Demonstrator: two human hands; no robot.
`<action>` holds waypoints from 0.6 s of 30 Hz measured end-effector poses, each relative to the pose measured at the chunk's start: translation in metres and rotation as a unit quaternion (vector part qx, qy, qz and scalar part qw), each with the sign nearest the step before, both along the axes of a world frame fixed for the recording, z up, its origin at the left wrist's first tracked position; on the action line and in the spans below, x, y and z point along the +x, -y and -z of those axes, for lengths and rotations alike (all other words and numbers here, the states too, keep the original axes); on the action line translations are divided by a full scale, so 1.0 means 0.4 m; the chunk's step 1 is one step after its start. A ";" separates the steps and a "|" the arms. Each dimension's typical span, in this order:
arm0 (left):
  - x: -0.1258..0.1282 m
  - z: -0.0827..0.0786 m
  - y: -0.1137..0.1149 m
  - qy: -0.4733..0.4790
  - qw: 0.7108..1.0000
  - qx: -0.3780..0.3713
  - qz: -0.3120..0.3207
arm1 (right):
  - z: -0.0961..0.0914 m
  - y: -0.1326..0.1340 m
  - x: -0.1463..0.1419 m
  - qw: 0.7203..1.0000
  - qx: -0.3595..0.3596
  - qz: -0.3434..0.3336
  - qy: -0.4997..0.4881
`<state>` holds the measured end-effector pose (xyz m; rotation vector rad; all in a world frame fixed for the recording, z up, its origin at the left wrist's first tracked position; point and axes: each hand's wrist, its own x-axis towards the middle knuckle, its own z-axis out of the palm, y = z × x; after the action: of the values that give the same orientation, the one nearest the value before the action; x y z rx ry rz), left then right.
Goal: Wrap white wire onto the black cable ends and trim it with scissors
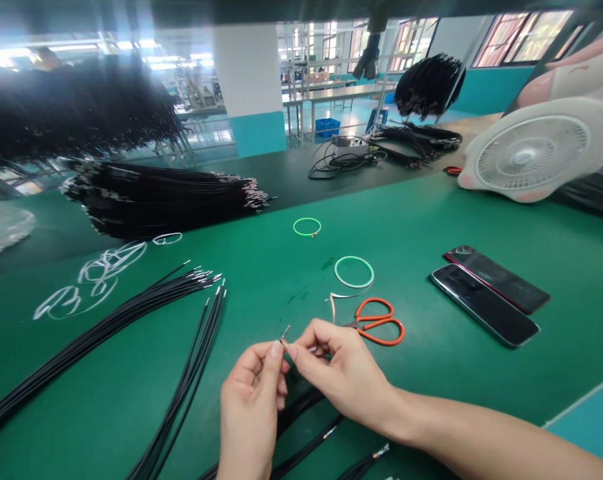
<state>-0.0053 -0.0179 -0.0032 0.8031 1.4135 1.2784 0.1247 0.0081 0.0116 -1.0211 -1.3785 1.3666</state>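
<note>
- Green-surfaced tabletop (286,293), running across the whole view; everything below lies on it unless noted.
- White desk fan (536,150), pink-backed, tilted at the far right corner of the tabletop.
- Hanging bundle of black cables (71,110), upper left, above the tabletop.
- Large sheaf of black cables (161,197), lying flat, metal-tipped ends pointing right.
- Loose black wires (99,340), in a fan at the left, their metal tips toward the middle of the tabletop; more lie under the forearms.
- Two smartphones (484,305), side by side and face down or dark, at the right, well apart from the hands.
- Orange-handled scissors (379,322), closed, just beyond the right hand, blades toward it.
- Green wire ring (354,271), coiled, near the scissors; a smaller one (307,227) lies farther off.
- Left hand (251,400): narrow pinch, thumb and forefinger closed on the thin wire end (284,335).
- Right hand (341,367): narrow pinch, its fingertips meeting the same thin wire end from the other side; exactly what they grip is too small to tell.
- Thin wire end: held in the air between both hands, above the tabletop, metal tip upward. A close pinch near the tip, wrists low, appears best for keeping it steady.
</note>
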 end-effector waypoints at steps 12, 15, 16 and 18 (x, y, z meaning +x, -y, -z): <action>-0.013 -0.035 0.006 0.193 0.977 -0.076 0.051 | 0.004 -0.002 0.005 0.999 0.010 -0.006 0.038; -0.021 -0.042 0.007 0.249 0.962 -0.089 0.072 | 0.005 -0.005 0.008 0.999 0.008 -0.015 0.030; -0.024 -0.043 0.008 0.263 0.957 -0.091 0.079 | 0.005 -0.006 0.009 0.999 0.007 -0.019 0.026; -0.028 -0.043 0.009 0.281 0.951 -0.094 0.092 | 0.005 -0.008 0.011 0.999 0.008 -0.025 0.020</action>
<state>-0.0167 -0.0216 0.0138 0.3821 0.9545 1.0927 0.1290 0.0112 0.0095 -1.0149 -1.4504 1.3755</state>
